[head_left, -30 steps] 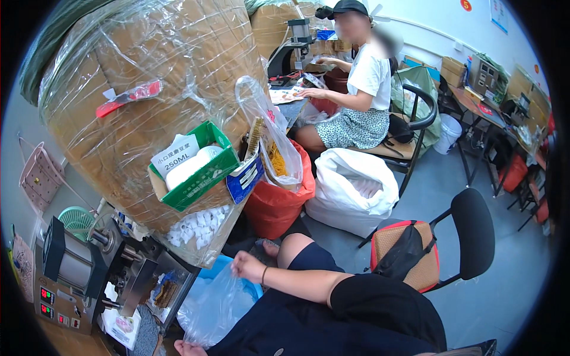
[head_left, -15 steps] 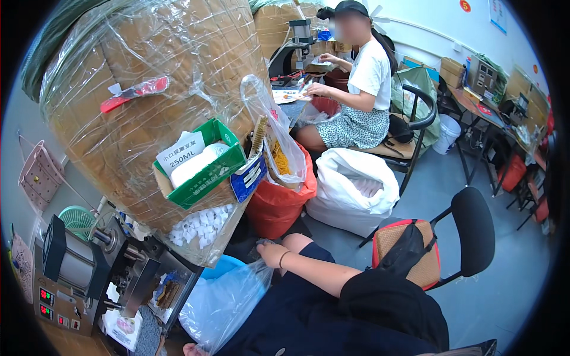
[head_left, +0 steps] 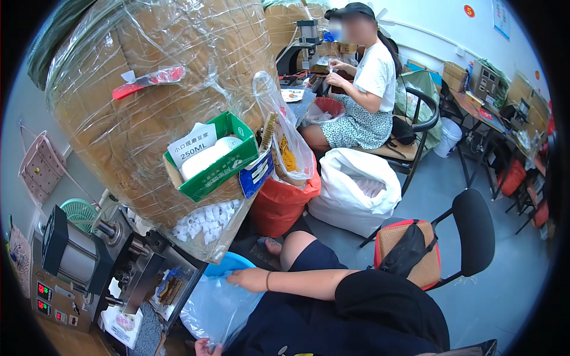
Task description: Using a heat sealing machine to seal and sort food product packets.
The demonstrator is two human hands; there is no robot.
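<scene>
A bluish clear plastic bag (head_left: 217,308) lies across my lap, over a blue basin (head_left: 234,264). My right hand (head_left: 244,279) reaches across from the right and its fingers pinch the bag's upper edge, by the basin rim. At the bottom edge of the view, only the fingers of my left hand (head_left: 205,348) show, closed on the bag's lower end. What is inside the bag cannot be made out.
A small machine with a metal cylinder (head_left: 89,261) stands at my left. Above it hang a wrapped cardboard stack (head_left: 160,77), a green box (head_left: 211,157) and a bag of small white pieces (head_left: 205,222). A red sack (head_left: 279,202), white sack (head_left: 356,190) and black chair (head_left: 451,237) stand ahead. Another person (head_left: 368,89) sits working beyond.
My right hand drew back toward my knee, then came down again onto the bag's upper edge. My left hand stayed at the bag's lower end.
</scene>
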